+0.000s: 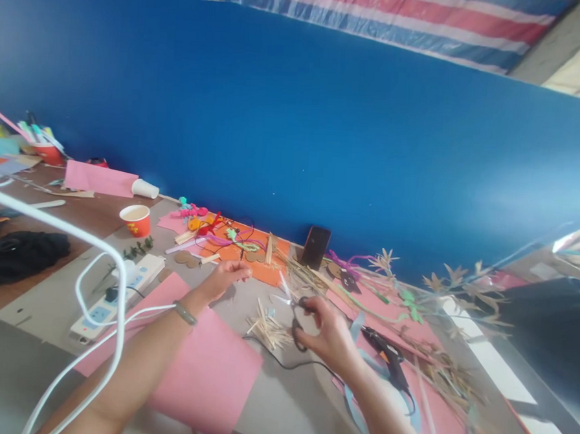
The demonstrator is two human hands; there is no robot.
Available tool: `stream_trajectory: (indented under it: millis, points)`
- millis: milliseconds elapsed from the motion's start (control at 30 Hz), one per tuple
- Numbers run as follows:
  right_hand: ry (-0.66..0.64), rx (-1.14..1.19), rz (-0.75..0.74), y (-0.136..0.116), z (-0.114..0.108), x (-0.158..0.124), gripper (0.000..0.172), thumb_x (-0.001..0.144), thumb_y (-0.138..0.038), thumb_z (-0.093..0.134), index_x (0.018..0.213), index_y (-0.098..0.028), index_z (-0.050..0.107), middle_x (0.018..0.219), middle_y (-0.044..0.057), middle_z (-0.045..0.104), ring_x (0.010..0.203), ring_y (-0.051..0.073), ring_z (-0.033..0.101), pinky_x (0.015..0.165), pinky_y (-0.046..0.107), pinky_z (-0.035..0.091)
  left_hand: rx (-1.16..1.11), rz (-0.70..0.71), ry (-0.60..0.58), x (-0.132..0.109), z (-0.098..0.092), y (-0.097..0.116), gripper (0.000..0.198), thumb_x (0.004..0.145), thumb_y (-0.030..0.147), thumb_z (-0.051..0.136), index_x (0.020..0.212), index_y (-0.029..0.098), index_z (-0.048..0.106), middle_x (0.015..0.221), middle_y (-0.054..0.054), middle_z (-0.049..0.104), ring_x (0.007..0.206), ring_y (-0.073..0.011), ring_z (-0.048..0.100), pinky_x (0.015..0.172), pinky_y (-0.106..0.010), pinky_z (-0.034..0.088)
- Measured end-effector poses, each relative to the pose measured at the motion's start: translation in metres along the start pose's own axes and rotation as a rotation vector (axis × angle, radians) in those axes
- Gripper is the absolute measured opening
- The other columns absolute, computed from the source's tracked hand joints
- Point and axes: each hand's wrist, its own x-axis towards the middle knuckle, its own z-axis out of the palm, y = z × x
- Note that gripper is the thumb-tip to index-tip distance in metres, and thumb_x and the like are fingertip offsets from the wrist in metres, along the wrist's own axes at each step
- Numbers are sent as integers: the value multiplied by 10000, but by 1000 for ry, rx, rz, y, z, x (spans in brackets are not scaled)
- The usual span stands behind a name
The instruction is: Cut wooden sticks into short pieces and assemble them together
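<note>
My right hand (pixel 327 332) grips a pair of scissors (pixel 295 334) by the dark handles, its blades parted and pointing up and left. To the left, my left hand (pixel 226 280) is closed in a pinch; whatever lies between the fingertips is too small to make out. Beneath the scissors lies a loose pile of short pale sticks (pixel 269 326). A pink sheet of paper (pixel 208 371) spreads below my left forearm. Just behind my left hand is an orange sheet (pixel 267 275) bearing pipe cleaners and brown card pieces. A black glue gun (pixel 389 357) rests right of my right hand.
A white cable (pixel 117 260) loops across the left foreground. Beside it are a power strip (pixel 100 314) and a red paper cup (pixel 137 222). A dark phone (pixel 315 247) leans against the blue partition (pixel 304 127). Dried stems (pixel 449 374) lie at the right.
</note>
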Motion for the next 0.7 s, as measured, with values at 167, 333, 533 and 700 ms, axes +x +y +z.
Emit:
stream_trajectory:
  millis: [167,333,533,700]
  points:
    - [-52,17,-46,-17,36,27,242,635,-319,609,841,-205,552,758,7,617,688,173,538,643,269,375,8,-2,-11,1,-2,-4,238,672,381,688,691,150,634,623,-7,590,613,-120,513,639,-251,396]
    - [-80,81,-94,-12,56,43,189,671,-359,609,726,-201,521,660,-20,572,585,129,487,559,236,319,-34,-7,-37,3,-3,-9,214,657,341,703,720,145,644,605,0,605,592,-114,522,628,-245,391]
    - [-79,117,-121,-11,61,48,176,645,-310,633,663,-200,497,611,-37,537,566,113,446,539,222,294,-102,-8,-35,5,-4,-14,186,638,279,718,741,142,646,635,2,623,592,-107,539,626,-238,388]
    - [-53,119,-128,-10,59,49,165,633,-289,631,643,-197,494,590,-41,518,558,107,426,543,218,295,-98,-15,-29,5,-4,-14,161,657,262,702,739,135,645,603,5,610,577,-106,534,604,-231,373]
